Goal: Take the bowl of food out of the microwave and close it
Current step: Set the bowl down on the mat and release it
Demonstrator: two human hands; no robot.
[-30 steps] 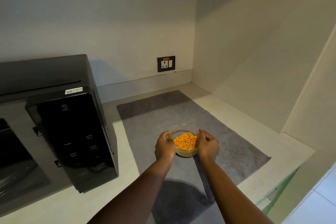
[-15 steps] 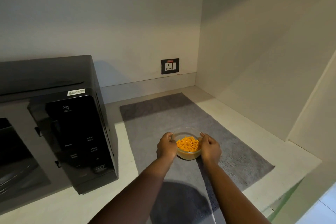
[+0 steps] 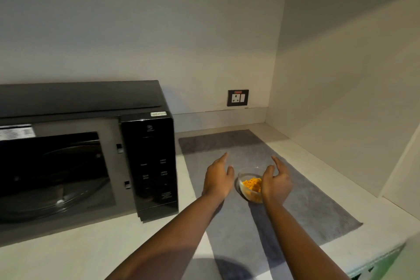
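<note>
A small clear glass bowl (image 3: 246, 177) of orange food rests on a grey mat (image 3: 306, 200). My left hand (image 3: 217, 177) hovers just left of the bowl, fingers spread, holding nothing. On the bowl's right side my right hand (image 3: 276, 180) is open too and covers the right rim. The black microwave (image 3: 147, 166) stands to the left on the counter. Its cavity (image 3: 52, 177) is exposed, with the glass turntable visible inside. The door itself is out of view.
The pale counter (image 3: 68, 252) ends at a front edge near the bottom right. A wall socket (image 3: 237, 98) sits on the back wall behind the mat. A side wall (image 3: 341, 109) closes the corner on the right.
Both hands have let go of the bowl and opened, moving slightly apart. The view has swung left, showing more of the microwave's open cavity.
</note>
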